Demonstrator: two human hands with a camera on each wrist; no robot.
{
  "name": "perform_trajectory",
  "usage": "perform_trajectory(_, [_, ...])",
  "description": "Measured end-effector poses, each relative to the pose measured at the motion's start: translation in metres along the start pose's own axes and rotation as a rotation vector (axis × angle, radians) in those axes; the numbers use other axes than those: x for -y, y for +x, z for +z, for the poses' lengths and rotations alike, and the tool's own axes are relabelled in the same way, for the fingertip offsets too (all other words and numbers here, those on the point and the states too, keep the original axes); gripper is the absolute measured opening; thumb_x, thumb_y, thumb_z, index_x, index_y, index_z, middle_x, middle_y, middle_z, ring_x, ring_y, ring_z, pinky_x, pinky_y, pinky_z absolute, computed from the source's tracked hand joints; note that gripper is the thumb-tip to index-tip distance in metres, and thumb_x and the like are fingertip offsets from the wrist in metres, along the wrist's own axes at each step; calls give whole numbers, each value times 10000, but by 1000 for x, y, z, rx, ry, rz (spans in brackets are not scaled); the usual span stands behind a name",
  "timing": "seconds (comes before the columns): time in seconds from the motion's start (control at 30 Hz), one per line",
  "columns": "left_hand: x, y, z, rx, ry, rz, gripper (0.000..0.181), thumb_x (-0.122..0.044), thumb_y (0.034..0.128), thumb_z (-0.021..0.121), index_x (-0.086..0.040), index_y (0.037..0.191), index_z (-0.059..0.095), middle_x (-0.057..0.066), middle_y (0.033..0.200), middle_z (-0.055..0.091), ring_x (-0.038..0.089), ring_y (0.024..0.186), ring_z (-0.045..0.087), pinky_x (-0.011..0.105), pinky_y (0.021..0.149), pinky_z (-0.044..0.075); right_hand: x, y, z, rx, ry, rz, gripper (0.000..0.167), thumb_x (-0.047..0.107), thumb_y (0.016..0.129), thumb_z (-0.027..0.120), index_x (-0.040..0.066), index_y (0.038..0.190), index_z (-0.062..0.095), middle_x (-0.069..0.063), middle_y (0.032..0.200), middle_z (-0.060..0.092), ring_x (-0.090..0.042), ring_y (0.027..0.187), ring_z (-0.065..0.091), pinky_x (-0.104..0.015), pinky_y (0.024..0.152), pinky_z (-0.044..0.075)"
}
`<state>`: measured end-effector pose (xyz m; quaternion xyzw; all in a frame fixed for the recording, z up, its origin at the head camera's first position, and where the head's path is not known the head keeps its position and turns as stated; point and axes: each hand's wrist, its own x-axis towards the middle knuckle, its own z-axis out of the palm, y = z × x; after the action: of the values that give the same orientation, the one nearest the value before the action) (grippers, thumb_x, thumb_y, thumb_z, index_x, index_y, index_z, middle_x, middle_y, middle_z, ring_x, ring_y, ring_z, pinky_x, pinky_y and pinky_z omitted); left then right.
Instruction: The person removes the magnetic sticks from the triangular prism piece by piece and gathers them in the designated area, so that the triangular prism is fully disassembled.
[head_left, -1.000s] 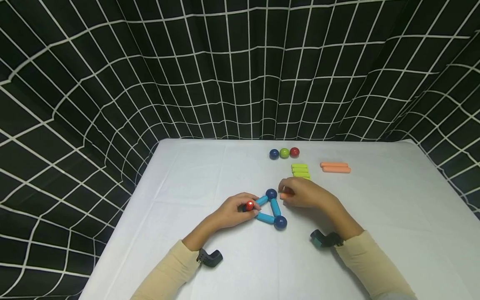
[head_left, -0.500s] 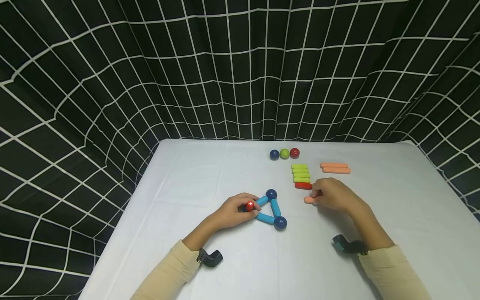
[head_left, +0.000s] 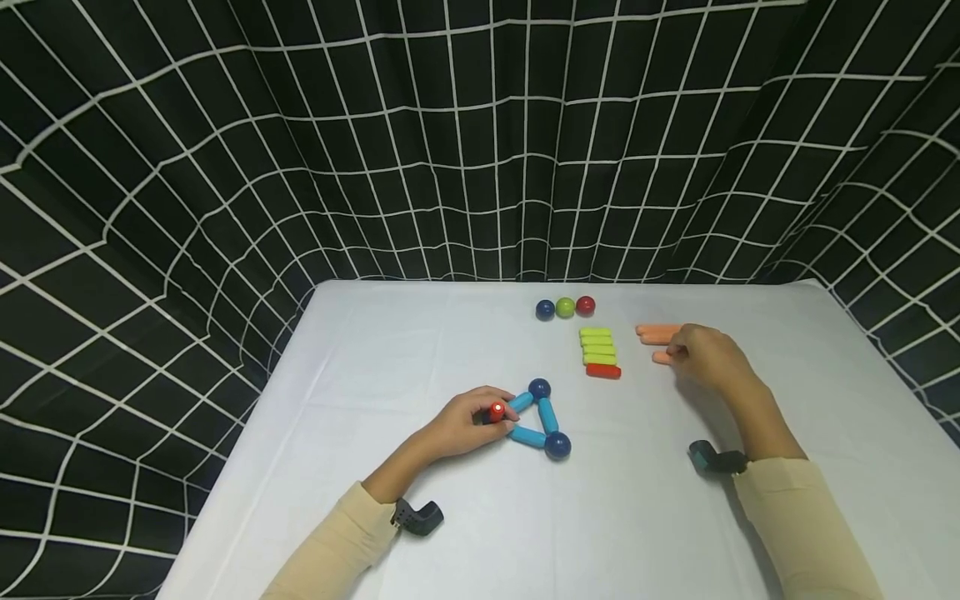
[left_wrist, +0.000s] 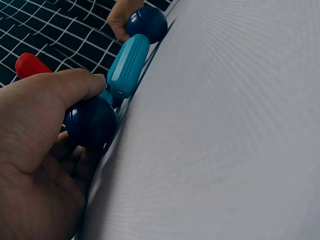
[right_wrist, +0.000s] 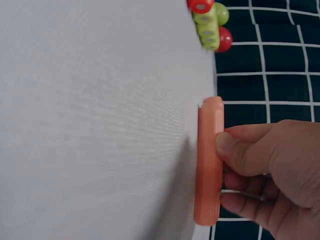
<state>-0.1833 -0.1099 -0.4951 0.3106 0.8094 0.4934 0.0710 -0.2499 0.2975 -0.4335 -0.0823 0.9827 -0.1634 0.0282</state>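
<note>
My left hand [head_left: 471, 422] curls its thumb and fingers round a dark blue ball [left_wrist: 91, 122] at the left corner of a triangle of light blue sticks [head_left: 548, 415]. A red stick [head_left: 497, 410] stands up from that corner. Dark blue balls [head_left: 557, 445] sit at the other two corners. My right hand [head_left: 708, 357] pinches an orange stick [right_wrist: 210, 165] between thumb and fingers, just in front of two orange sticks [head_left: 657, 335] lying side by side.
Behind the triangle lie a red stick [head_left: 603, 371] and several yellow-green sticks [head_left: 597, 350] in a stack of rows. Further back, a blue ball [head_left: 545, 310], a green ball [head_left: 565, 307] and a red ball [head_left: 586, 306] stand in line. A dark gridded curtain hangs behind the table.
My right hand has moved right and back from beside the triangle with the orange stick, uncovering the red stick by the yellow-green ones. My left hand keeps its hold on the corner.
</note>
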Motion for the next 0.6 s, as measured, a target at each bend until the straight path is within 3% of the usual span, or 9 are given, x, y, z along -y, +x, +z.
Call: perform_trajectory(0.6, [1,1,0,2,0,8,94,-171,914,748,-171,1008,762,20,1252,658,165,1219,566,376,1069,415,-3,10,11,-106,-21,-38,221,-23,842,775,-80,1050,726,-265,1062,665,-452,1053,569,-603,968,444])
